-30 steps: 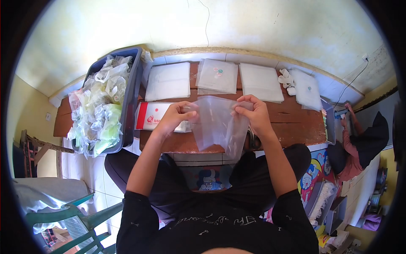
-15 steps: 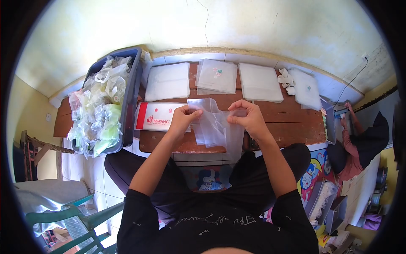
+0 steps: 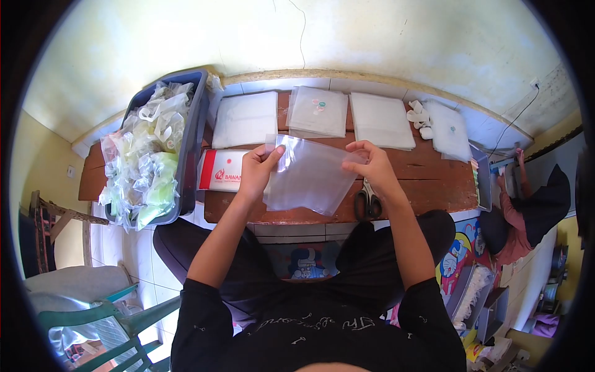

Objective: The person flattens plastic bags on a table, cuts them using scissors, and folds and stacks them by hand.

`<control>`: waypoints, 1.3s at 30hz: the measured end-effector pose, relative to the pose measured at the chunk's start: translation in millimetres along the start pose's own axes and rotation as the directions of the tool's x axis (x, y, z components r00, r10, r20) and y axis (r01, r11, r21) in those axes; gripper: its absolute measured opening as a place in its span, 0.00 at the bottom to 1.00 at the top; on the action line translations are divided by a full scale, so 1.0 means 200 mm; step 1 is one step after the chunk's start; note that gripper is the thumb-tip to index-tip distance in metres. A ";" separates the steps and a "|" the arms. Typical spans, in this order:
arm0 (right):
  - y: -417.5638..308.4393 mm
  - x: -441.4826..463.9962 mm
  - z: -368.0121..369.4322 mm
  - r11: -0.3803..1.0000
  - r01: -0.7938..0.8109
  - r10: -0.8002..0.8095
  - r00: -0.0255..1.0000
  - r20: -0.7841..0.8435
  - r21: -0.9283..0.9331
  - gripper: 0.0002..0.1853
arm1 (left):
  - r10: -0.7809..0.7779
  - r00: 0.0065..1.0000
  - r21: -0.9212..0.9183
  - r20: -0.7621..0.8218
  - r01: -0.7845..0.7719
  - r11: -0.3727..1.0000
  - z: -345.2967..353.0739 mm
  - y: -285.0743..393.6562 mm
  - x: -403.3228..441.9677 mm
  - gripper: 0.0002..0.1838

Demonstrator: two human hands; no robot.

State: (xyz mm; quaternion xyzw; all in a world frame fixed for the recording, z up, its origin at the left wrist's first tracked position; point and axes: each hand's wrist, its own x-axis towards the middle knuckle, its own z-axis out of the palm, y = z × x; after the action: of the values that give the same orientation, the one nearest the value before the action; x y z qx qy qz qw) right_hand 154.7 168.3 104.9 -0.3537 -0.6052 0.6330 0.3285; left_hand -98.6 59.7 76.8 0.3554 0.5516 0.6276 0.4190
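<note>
A clear plastic sheet or bag (image 3: 308, 177) is stretched out between my two hands above the front of the wooden table (image 3: 427, 177). My left hand (image 3: 261, 168) pinches its upper left corner, and my right hand (image 3: 372, 166) pinches its right edge. Black-handled scissors (image 3: 368, 203) lie just below my right hand. Partly behind my left hand is a red and white pack (image 3: 220, 170). Stacks of clear plastic bags lie along the back: a left stack (image 3: 246, 119), a middle stack (image 3: 318, 111), a right stack (image 3: 382, 121) and a far-right stack (image 3: 450, 130).
A dark bin (image 3: 193, 136) full of crumpled plastic bags stands at the left. White rolled pieces (image 3: 419, 115) lie between the right stacks. A grey box (image 3: 482, 180) is at the table's right end. Another person (image 3: 517, 214) sits at the far right. A green chair (image 3: 124, 322) is lower left.
The plastic, earlier folded and hanging loosely, is now spread flat between my hands. My left hand moved slightly left and up. The scissors have come into clear view. The other person's hands shifted.
</note>
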 end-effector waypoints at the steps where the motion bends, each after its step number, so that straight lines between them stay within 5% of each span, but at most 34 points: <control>1: 0.02 0.00 0.00 0.999 -0.029 0.028 0.999 0.032 0.018 0.17 | 0.012 1.000 -0.008 -0.011 -0.012 1.000 0.00 0.00 0.00 0.11; 6: 0.07 0.03 -0.04 0.989 -0.122 0.111 0.987 0.117 0.087 0.18 | -0.016 0.999 -0.136 -0.030 0.012 0.991 -0.02 0.02 0.00 0.10; 9: 0.06 0.04 -0.03 0.974 -0.041 0.040 0.999 0.011 0.224 0.22 | -0.090 0.995 -0.163 -0.048 0.081 0.983 -0.01 0.02 0.01 0.11; 11: 0.05 0.03 0.01 0.915 -0.115 0.131 0.991 -0.015 0.386 0.29 | -0.149 0.986 -0.168 -0.075 0.134 0.977 -0.01 0.00 0.01 0.11; 15: 0.33 0.06 0.00 0.952 -0.299 0.292 0.952 0.096 0.071 0.33 | -0.308 0.946 0.139 -0.103 0.320 0.937 -0.07 -0.21 0.03 0.12; 17: 0.41 0.07 -0.02 0.942 -0.320 0.330 0.938 0.106 -0.099 0.33 | -0.178 0.971 0.621 -0.158 0.238 0.747 -0.09 -0.25 0.03 0.12; 21: 0.45 0.10 -0.05 0.949 -0.160 0.155 0.987 -0.041 -0.273 0.32 | -0.110 0.987 0.748 -0.121 0.164 0.643 -0.13 -0.36 0.07 0.16; 24: 0.50 0.11 -0.06 0.907 -0.079 0.042 0.994 -0.097 -0.414 0.30 | -0.074 0.993 0.767 -0.092 0.118 0.631 -0.11 -0.36 0.07 0.16; 33: 0.57 0.12 -0.06 0.851 -0.101 0.072 0.994 -0.076 -0.515 0.26 | -0.236 0.965 0.556 -0.111 0.257 0.791 -0.13 -0.38 0.08 0.15; 39: 0.56 0.12 -0.04 0.914 -0.222 0.201 0.975 -0.095 -0.339 0.23 | -0.179 0.972 0.535 -0.149 0.232 0.812 -0.16 -0.47 0.11 0.18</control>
State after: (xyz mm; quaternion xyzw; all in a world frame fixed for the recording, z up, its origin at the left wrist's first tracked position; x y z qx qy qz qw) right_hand 149.6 186.4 -8.6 -0.4878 -0.6559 0.5373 0.2077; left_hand -123.4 72.1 -21.6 0.3698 0.7620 0.4096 0.3390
